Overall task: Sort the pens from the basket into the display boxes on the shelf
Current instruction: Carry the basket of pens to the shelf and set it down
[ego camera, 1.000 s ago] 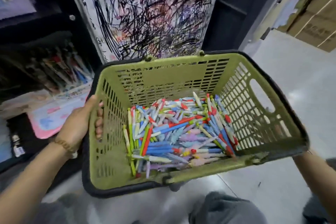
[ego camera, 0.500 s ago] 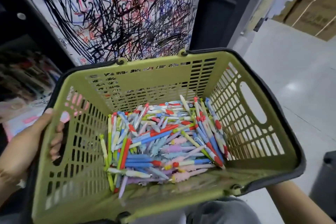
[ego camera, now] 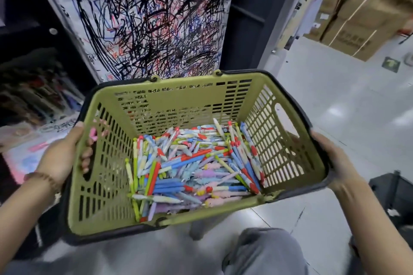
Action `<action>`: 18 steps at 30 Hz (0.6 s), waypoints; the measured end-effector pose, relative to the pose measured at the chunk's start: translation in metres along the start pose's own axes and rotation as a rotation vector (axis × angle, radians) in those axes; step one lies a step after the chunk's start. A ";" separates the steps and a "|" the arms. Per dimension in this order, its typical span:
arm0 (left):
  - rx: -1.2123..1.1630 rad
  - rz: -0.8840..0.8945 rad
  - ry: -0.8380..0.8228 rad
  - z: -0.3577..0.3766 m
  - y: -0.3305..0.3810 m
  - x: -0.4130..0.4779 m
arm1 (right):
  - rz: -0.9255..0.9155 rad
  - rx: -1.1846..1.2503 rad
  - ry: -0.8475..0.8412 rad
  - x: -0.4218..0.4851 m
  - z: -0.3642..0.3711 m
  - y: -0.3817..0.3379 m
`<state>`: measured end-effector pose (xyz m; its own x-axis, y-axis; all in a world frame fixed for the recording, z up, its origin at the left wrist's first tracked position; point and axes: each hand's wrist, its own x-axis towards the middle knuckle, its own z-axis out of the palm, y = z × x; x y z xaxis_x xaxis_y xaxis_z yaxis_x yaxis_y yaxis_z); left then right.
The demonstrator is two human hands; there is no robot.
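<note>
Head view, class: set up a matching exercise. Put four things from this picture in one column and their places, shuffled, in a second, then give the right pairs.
Things
1. pens
2. left hand
3. cardboard boxes
4. scribbled sheet

Places
A. stacked on the floor, far right
B. hanging behind the basket
C. gripping the basket's left end
D. heaped on the basket's floor

Pairs: 1-D, 2-C, 3-A, 4-B

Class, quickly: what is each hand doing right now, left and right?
Left hand: grips the basket through its left handle slot.
Right hand: grips the basket's right rim.
</note>
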<state>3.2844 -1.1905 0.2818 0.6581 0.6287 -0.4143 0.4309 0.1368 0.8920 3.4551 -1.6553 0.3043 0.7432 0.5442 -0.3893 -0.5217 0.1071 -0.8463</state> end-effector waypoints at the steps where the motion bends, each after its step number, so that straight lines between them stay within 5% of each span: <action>1: 0.017 -0.002 0.001 0.004 0.003 -0.006 | 0.066 0.008 0.090 -0.003 0.001 -0.007; 8: -0.112 0.078 0.029 0.046 0.010 -0.025 | 0.104 0.010 0.236 0.044 -0.004 -0.056; 11: -0.277 0.086 -0.023 0.043 0.004 -0.038 | -0.090 0.078 0.218 0.038 -0.010 -0.051; 15: -0.514 -0.035 0.154 0.033 -0.083 -0.069 | -0.279 0.531 0.462 -0.010 -0.029 0.047; 18: -0.329 -0.325 -0.069 0.083 -0.167 -0.094 | 0.040 0.384 0.628 -0.019 0.001 0.160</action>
<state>3.2023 -1.3363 0.1571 0.5657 0.4622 -0.6830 0.4102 0.5607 0.7192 3.3570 -1.6477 0.1764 0.7603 -0.0128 -0.6494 -0.5777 0.4439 -0.6850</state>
